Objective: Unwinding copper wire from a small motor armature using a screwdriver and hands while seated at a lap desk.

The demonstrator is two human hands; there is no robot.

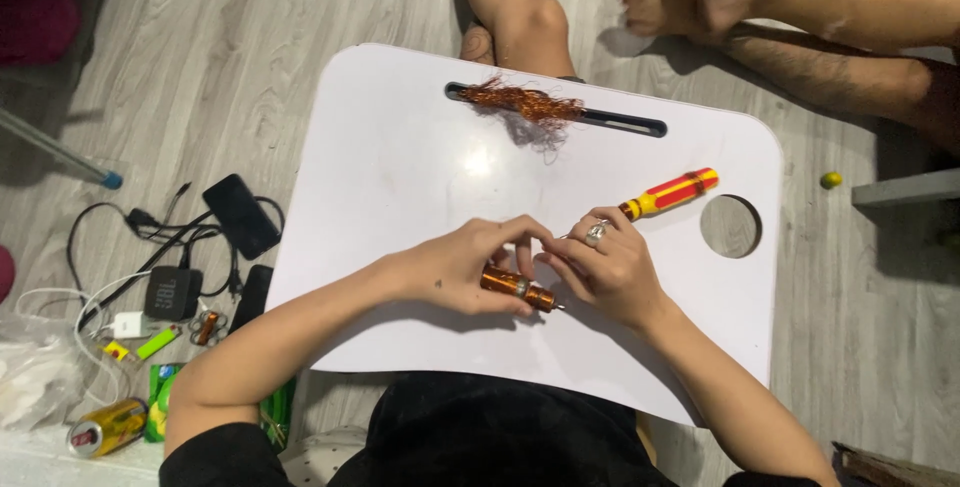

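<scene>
Left hand (468, 265), forearm angling in from the near-left corner, is curling closed around a small copper-wound cylindrical coil (517, 286) near the white worktop's (400, 167) near edge; right hand (607, 269) is pinching a red-and-yellow-handled screwdriver (668, 194).

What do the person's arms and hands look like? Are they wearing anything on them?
Both forearms are bare, with no gloves on the hands. The right hand wears a chunky silver ring on one finger. The left hand has no ring that I can see, only a tiny dark mark near the wrist. Short black sleeves cover the upper arms at the bottom edge of the view.
</scene>
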